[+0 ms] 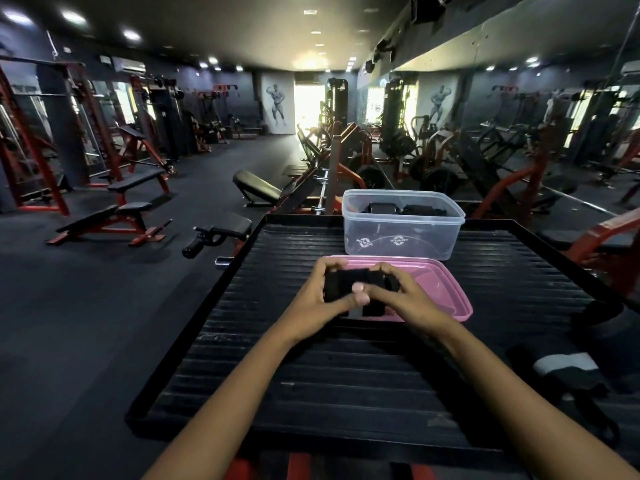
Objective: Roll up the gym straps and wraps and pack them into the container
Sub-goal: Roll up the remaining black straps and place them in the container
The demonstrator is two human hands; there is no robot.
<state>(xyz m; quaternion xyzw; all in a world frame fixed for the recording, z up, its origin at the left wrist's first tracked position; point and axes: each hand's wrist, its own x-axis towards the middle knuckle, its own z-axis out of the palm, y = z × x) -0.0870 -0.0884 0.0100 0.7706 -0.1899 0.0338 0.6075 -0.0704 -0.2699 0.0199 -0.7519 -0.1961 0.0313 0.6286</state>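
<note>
A black wrap [346, 285] is held between both hands over the pink lid [443, 292], partly rolled. My left hand [322, 299] grips its left side with the thumb on top. My right hand [401, 296] grips its right side, fingers curled round it. Behind the lid stands a clear plastic container [401, 230] with dark rolled straps [401, 209] inside. More black straps and a grey-banded wrap [568, 368] lie loose at the right of the black ribbed platform [311, 375].
The platform has a raised rim on all sides. Beyond it are red and black gym benches [117, 216], machines and a mirrored wall on the right. The floor drops away on the left of the platform.
</note>
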